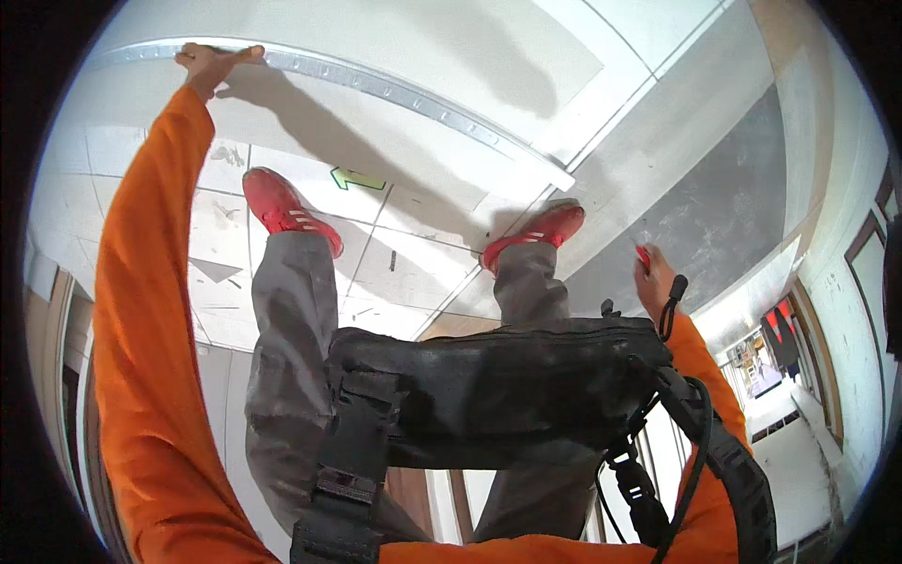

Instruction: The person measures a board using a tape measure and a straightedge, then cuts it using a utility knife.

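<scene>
Silvery strip [395,92] crosses the right edge of the board [376,33]; left hand [209,66] spreads on it, probably steadying; right hand [657,284] clasps a red tool [643,255].

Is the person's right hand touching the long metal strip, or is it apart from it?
Apart. The head view shows it: grey surface is visible between the right hand and the metal strip's right end.

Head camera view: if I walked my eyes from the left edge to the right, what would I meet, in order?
Left hand → left red shoe → green-outlined floor mark → right red shoe → right hand holding a small red item.
</scene>
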Demonstrator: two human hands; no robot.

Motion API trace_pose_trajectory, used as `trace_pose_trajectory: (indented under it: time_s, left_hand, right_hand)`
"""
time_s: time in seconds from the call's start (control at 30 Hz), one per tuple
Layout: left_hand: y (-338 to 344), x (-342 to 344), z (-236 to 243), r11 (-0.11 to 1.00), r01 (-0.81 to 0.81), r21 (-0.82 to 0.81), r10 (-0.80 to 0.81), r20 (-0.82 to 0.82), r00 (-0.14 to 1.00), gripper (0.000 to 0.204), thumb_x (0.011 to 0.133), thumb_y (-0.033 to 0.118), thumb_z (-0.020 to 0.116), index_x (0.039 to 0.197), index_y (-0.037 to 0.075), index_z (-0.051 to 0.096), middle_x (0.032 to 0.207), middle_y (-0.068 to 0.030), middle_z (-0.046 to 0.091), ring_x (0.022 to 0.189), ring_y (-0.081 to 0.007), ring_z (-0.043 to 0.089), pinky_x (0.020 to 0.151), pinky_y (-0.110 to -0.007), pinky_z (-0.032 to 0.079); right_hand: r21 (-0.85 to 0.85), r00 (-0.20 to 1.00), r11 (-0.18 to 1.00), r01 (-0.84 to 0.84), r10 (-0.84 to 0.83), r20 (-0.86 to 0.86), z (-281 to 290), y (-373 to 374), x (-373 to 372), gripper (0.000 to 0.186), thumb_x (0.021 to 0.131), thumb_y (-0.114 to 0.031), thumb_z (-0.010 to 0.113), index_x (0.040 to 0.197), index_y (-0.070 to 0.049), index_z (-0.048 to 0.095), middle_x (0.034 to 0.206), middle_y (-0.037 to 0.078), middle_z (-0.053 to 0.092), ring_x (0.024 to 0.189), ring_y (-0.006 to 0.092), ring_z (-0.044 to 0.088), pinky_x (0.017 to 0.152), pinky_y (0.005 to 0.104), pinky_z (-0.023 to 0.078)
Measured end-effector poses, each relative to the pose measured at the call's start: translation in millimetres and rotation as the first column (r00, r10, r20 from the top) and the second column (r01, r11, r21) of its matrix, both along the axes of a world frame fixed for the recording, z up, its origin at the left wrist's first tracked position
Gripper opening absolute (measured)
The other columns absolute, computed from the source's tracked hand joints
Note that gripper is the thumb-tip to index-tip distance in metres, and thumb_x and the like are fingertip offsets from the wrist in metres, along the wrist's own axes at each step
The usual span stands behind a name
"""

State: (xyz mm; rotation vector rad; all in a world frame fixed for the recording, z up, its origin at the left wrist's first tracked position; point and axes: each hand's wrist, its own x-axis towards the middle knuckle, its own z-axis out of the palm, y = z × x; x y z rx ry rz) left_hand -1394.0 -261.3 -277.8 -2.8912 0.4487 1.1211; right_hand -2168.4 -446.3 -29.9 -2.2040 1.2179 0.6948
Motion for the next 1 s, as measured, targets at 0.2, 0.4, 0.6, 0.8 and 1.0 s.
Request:
trace_pose_trajectory:
  time_s: [0.2,0.4,0.6,0.8,1.0]
  left_hand:
    - [18,-35,-32,0.851,-0.504,-0.147,0.509,-0.01,0.861,0.089,0.07,0.064,0.078,0.11,-0.014,0.061,0.098,-0.0229,0.069,0.101,-0.0331,0.067,0.086,-0.039,0.052]
    - [25,0,-35,0.915,0.301,-0.27,-0.322,-0.037,0.946,0.044,0.093,0.034,0.065,0.11,-0.006,0.058,0.09,-0.0162,0.069,0.082,-0.0258,0.069,0.073,-0.04,0.054]
    - [-77,-92,-5,0.629,-0.726,-0.276,0.574,-0.466,0.674,0.046,0.094,0.036,0.063,0.113,-0.006,0.057,0.097,-0.0144,0.065,0.074,-0.0214,0.066,0.058,-0.032,0.057]
    - [-237,-168,11,0.769,-0.507,-0.389,0.423,-0.284,0.86,0.072,0.079,0.04,0.076,0.119,-0.016,0.053,0.112,-0.0236,0.066,0.096,-0.0301,0.069,0.081,-0.042,0.058]
    - [-299,-95,6,0.857,-0.243,-0.455,0.029,-0.427,0.904,0.074,0.086,0.039,0.07,0.139,0.003,0.032,0.135,-0.0156,0.049,0.119,-0.0285,0.056,0.099,-0.037,0.048]
  right_hand:
    - [-0.007,0.996,0.996,-0.085,0.085,0.025,-132,12,135,0.052,0.083,-0.026,0.07,0.13,-0.009,0.057,0.116,0.013,0.068,0.108,0.0306,0.064,0.092,0.0399,0.052]
    - [0.113,0.984,0.993,0.011,0.009,-0.179,-183,28,199,0.058,0.084,-0.036,0.073,0.128,-0.009,0.048,0.109,0.015,0.068,0.104,0.0334,0.066,0.083,0.0462,0.053]
    - [0.032,0.972,0.985,0.172,-0.164,-0.171,-187,5,139,0.037,0.083,-0.02,0.066,0.117,-0.01,0.058,0.116,0.015,0.065,0.111,0.0341,0.063,0.09,0.0475,0.052]
    - [-0.203,0.953,0.968,0.15,-0.196,-0.23,-194,-92,60,0.056,0.085,-0.027,0.069,0.136,-0.009,0.051,0.128,0.011,0.063,0.111,0.0296,0.065,0.09,0.0377,0.054]
    - [-0.262,0.979,0.953,0.153,-0.181,-0.089,-212,-201,102,0.046,0.098,-0.037,0.049,0.139,-0.018,0.049,0.128,0.012,0.062,0.114,0.033,0.061,0.092,0.046,0.05]
